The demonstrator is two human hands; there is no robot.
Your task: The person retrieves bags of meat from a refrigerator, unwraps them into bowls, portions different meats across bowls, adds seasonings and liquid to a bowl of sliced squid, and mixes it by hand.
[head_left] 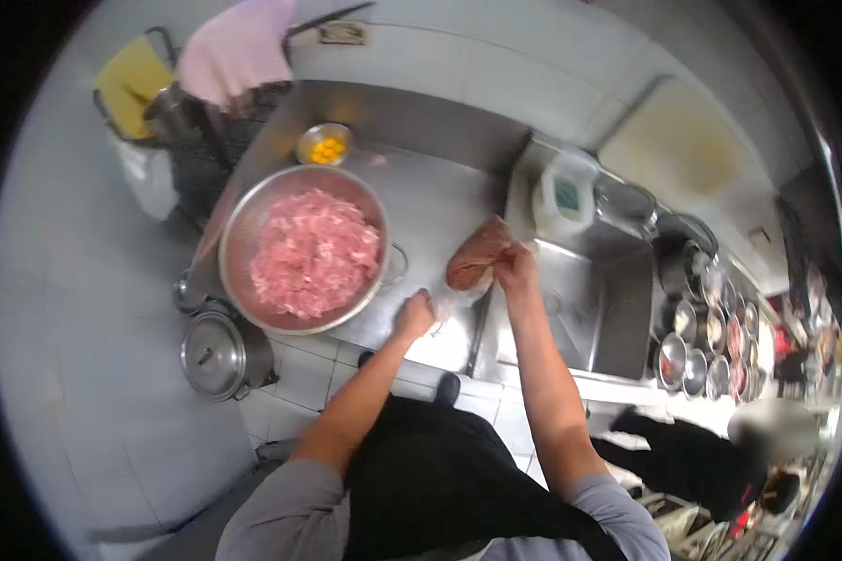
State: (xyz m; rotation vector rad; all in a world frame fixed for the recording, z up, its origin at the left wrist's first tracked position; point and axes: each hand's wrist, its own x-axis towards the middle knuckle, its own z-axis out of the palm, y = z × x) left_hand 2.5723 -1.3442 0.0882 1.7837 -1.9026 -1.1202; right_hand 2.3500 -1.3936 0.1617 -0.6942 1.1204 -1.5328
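- Head view: the right hand (517, 266) has its fingers closed around the gathered neck of a plastic bag (471, 262) with reddish-brown contents (what they are, I cannot tell), to the right of the big bowl (241, 248) and apart from it.
- The left hand (415, 314) is nearer the big bowl, just beyond its lower right rim, fingers curled in; clear plastic (454, 299) lies right beside them, but whether they pinch it, I cannot tell.
- The bag leans sideways above the counter (430, 206), its bulky part towards the big bowl.
- Pink, coarsely ground meat (313, 252) fills much of the big bowl; a small bowl (304, 140) with yellow-orange pieces (perhaps yolks) stands just above it in view.
- Farther right of the big bowl, past the bag, are the sink (571, 323) and a whitish tub (566, 196); a lidded pot (213, 351) sits below and left of it.
- Risk, as I judge it: the bag hangs from one grip, so its weight could drag the neck loose (wet fingers would make that worse) and spill the contents short of the big bowl. A hard tug on thin plastic could also tear it.
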